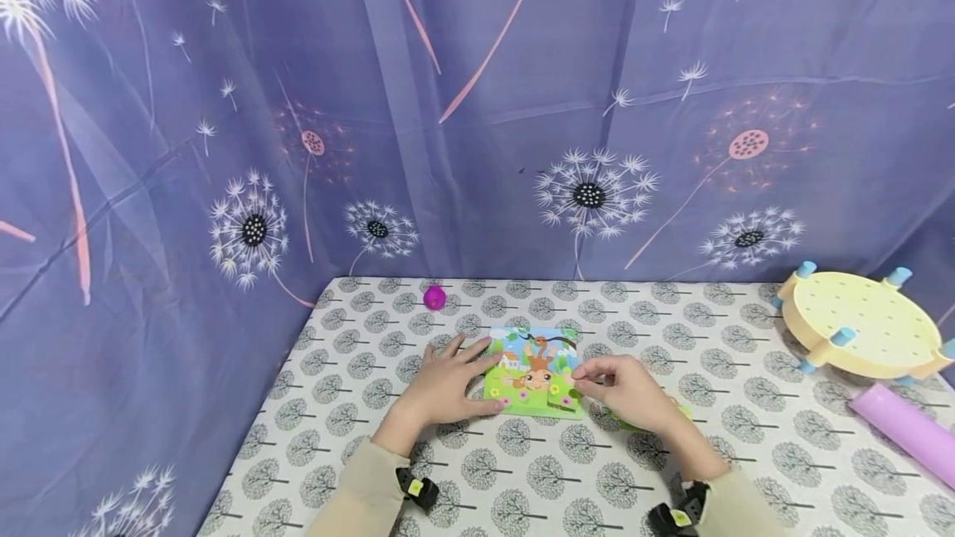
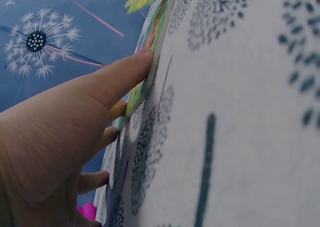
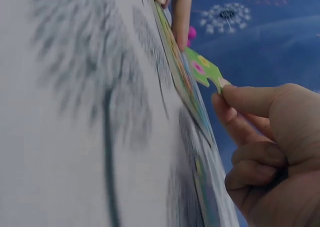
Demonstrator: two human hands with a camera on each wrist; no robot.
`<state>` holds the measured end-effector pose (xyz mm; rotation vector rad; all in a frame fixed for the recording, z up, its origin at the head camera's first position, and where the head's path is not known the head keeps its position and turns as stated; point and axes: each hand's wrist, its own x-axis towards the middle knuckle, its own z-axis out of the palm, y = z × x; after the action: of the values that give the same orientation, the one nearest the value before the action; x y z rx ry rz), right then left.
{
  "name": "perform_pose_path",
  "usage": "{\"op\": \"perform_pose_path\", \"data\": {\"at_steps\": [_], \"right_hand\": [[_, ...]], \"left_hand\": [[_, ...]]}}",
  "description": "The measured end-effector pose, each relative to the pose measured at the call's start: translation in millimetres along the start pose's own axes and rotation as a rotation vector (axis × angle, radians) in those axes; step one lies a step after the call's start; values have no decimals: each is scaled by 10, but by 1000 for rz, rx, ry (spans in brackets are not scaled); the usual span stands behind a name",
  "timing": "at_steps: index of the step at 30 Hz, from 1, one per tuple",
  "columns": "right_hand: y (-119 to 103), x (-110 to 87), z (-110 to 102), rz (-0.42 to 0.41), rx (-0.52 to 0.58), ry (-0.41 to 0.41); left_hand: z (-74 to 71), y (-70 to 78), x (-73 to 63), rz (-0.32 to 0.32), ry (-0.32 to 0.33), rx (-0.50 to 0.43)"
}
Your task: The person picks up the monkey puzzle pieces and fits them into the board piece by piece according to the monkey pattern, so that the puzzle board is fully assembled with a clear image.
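Observation:
A jigsaw puzzle board point(image 1: 522, 406) lies on the table, showing an upside-down monkey with a house and flowers. My left hand point(image 1: 445, 388) rests at the board's left side with fingers spread; in the left wrist view the thumb point(image 2: 127, 74) touches the board's edge. My right hand point(image 1: 630, 392) pinches a green puzzle piece point(image 3: 202, 69) with pink and yellow flowers between thumb and index finger. The piece is tilted, raised off the board at its lower right. Beneath the right hand, more green puzzle parts point(image 1: 682, 410) lie partly hidden.
A magenta round object point(image 1: 434, 297) sits near the table's back edge. To the right stands a yellow oval stool-like item point(image 1: 858, 317) with blue legs, and a purple cylinder point(image 1: 906, 433) lies before it. A purple dandelion-print curtain point(image 1: 477, 189) borders the table point(image 1: 537, 504).

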<state>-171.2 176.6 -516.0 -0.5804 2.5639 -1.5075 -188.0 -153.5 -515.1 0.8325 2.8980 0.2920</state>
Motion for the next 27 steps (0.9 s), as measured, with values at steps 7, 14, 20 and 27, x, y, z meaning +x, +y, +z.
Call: {"op": "perform_pose_path", "data": {"at_steps": [7,14,20,27], "right_hand": [[-155,224,219,-13,2,-27],[-224,375,446,-70,-44,-22],[-285,449,613,-57,-86,-36],[-324,501,738,-19,-101,-42]], "left_hand": [[-4,11,16,1,-6,19],[-28,19,18,-2,1,22],[-29,15,7,0,4,22],[-28,18,3,-7,8,16]]}}
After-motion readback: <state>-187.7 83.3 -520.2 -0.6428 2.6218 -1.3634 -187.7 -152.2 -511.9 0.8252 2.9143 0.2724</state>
